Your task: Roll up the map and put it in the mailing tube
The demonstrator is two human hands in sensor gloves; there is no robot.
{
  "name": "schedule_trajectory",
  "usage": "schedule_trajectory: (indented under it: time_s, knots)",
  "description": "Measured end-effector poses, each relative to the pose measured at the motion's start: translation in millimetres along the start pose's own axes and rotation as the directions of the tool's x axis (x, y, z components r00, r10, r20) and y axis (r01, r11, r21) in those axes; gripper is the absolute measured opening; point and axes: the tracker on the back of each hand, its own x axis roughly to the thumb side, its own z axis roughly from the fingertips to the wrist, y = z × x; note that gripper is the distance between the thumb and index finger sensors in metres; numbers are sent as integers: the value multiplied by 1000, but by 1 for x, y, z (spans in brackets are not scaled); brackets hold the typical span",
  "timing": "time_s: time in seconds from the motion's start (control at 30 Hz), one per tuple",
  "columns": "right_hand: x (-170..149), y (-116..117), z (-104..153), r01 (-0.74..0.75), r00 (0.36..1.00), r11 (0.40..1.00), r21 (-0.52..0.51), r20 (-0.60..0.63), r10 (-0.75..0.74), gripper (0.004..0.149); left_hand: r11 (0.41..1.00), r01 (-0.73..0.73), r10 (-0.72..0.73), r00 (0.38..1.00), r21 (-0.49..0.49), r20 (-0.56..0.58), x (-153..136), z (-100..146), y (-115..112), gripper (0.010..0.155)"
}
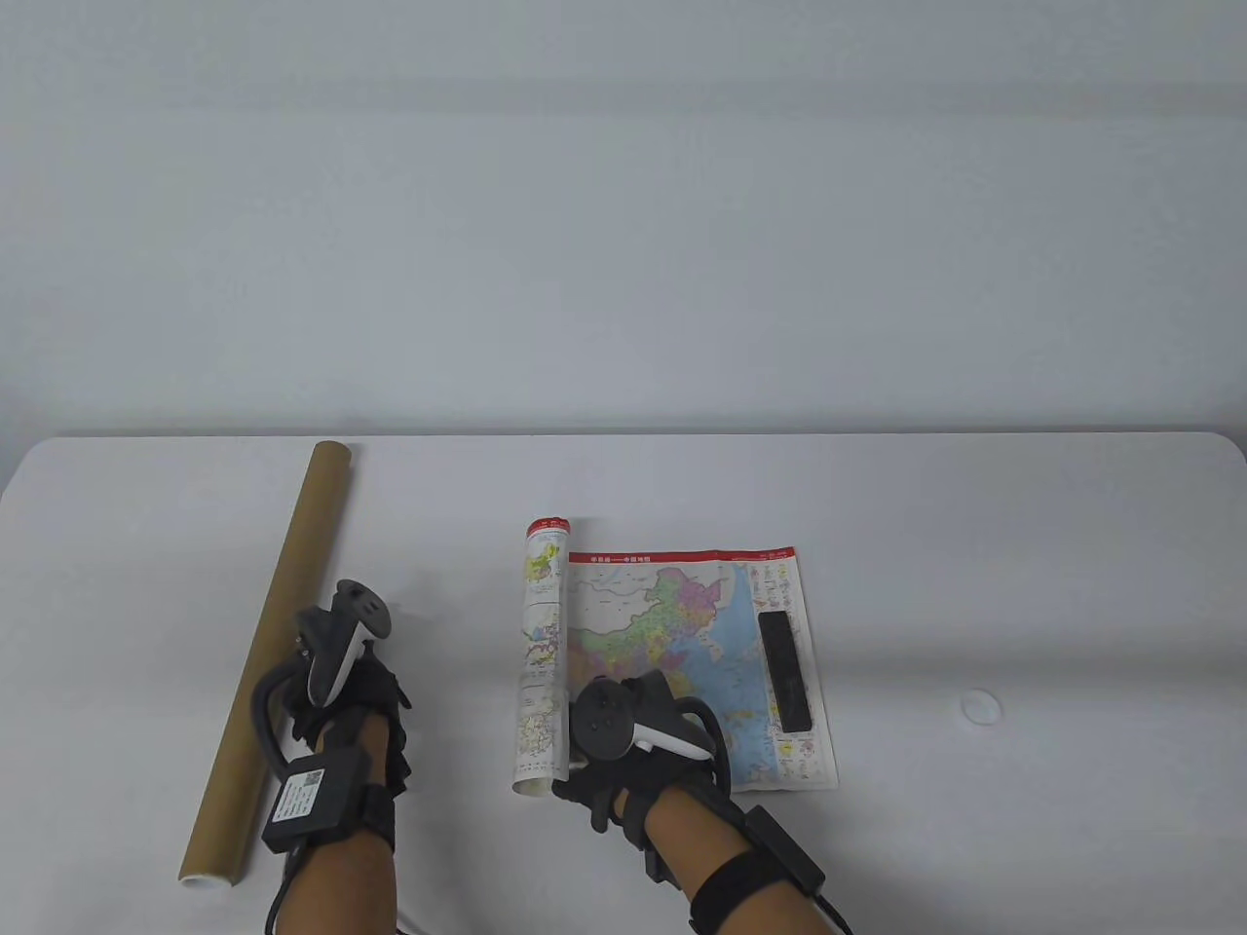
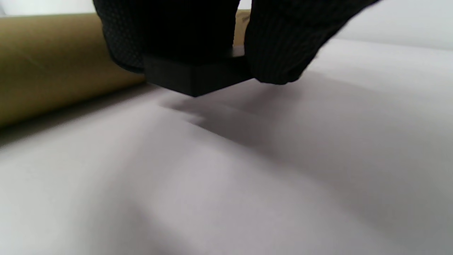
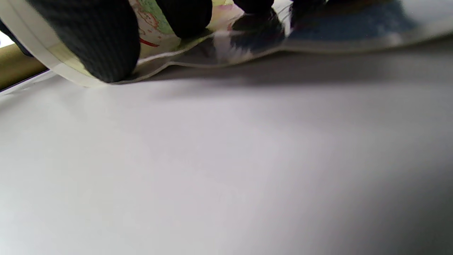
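Note:
The map is partly rolled from its left side: the roll (image 1: pixel 541 653) lies beside the flat part (image 1: pixel 682 643). My right hand (image 1: pixel 589 774) grips the roll's near end; in the right wrist view its fingers (image 3: pixel 102 46) curl over the roll's edge (image 3: pixel 42 53). The brown mailing tube (image 1: pixel 278 643) lies at the left, running away from me. My left hand (image 1: pixel 370 687) is beside it and holds a black block (image 2: pixel 194 76) just above the table, with the tube (image 2: pixel 53 63) behind it.
A black bar (image 1: pixel 787 672) lies on the map's right side. A small white round cap (image 1: pixel 979 706) lies on the white table (image 1: pixel 1023 545) to the right of the map.

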Motion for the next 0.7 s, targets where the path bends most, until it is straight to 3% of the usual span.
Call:
schedule_trajectory:
  time_s: [0.53, 0.6, 0.7]
  knots:
    - [0, -1, -1, -3, 1000, 1000, 2, 1, 3, 75, 997, 80, -80, 997, -3, -15, 0, 3, -10, 61]
    - [0, -1, -1, -2, 1000, 1000, 2, 1, 2, 75, 996, 84, -84, 996, 20, 20, 5, 9, -2, 60]
    - [0, -1, -1, -3, 1000, 1000, 2, 1, 3, 75, 999, -22, 17, 984, 28, 176, 22, 25, 18, 59]
